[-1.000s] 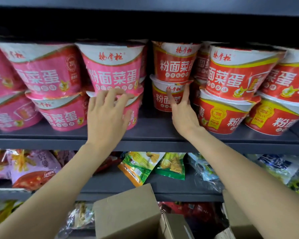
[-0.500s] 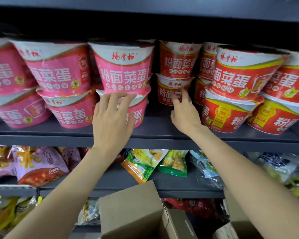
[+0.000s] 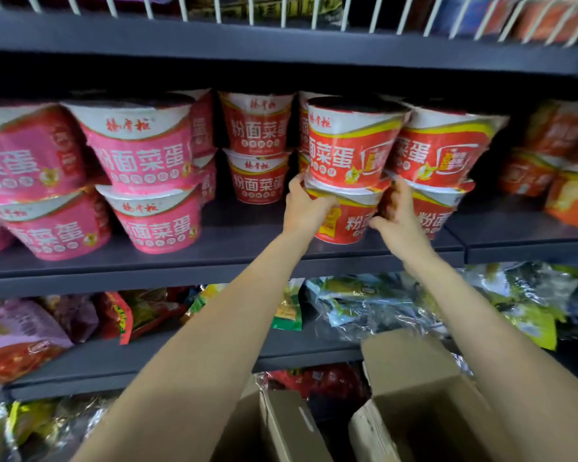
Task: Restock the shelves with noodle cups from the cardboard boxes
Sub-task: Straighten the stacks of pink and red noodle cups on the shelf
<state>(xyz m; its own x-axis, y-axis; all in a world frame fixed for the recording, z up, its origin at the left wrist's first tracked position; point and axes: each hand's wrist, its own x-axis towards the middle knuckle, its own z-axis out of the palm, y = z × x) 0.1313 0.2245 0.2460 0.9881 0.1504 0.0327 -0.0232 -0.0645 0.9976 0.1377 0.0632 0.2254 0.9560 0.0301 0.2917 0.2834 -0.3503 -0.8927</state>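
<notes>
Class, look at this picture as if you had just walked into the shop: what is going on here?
A person is stocking a shop shelf with noodle cups. The left hand and right hand grip the sides of a red noodle cup at the bottom of a two-high stack, with another red cup on top. Pink cups stand stacked to the left. Open cardboard boxes sit below.

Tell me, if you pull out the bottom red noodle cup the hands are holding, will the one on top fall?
Probably it would wobble. The top red cup sits on the bottom red cup, so pulling the lower one could tip it. The left hand and right hand hold the bottom cup's sides. Its wrapper looks shiny, so it may be slippery.
</notes>
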